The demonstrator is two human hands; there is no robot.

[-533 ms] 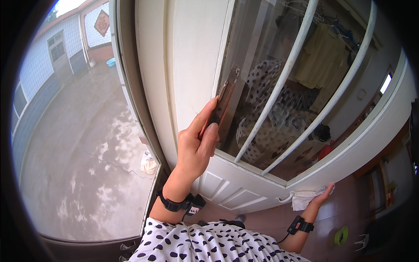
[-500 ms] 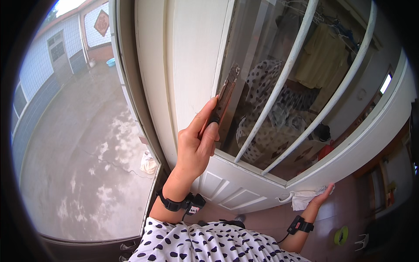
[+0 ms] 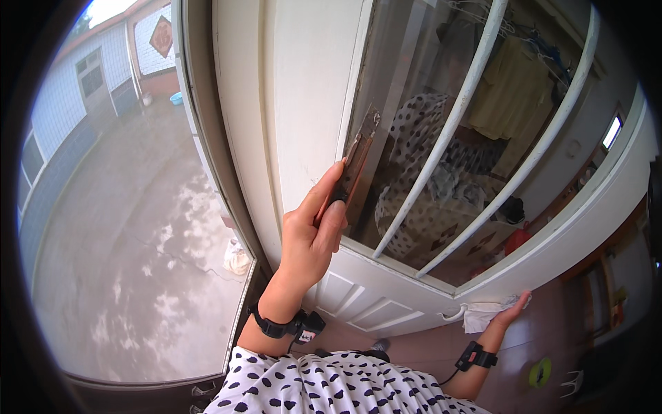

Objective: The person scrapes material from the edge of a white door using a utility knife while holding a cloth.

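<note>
One left hand [image 3: 307, 238], raised, closed round dark tool [image 3: 358, 159]; one right hand [image 3: 511, 314], outstretched right, against white cloth [image 3: 477, 317], grip unclear.

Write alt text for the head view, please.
A person's left hand holds a narrow tool in front of the barred window of a white door. The right hand touches a white cloth beside the handle; a paved yard lies at left.

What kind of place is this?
Probably somebody's home: there's a white door with barred glass, a paved yard outside, and a yellowish garment hanging, seen in the glass.
</note>
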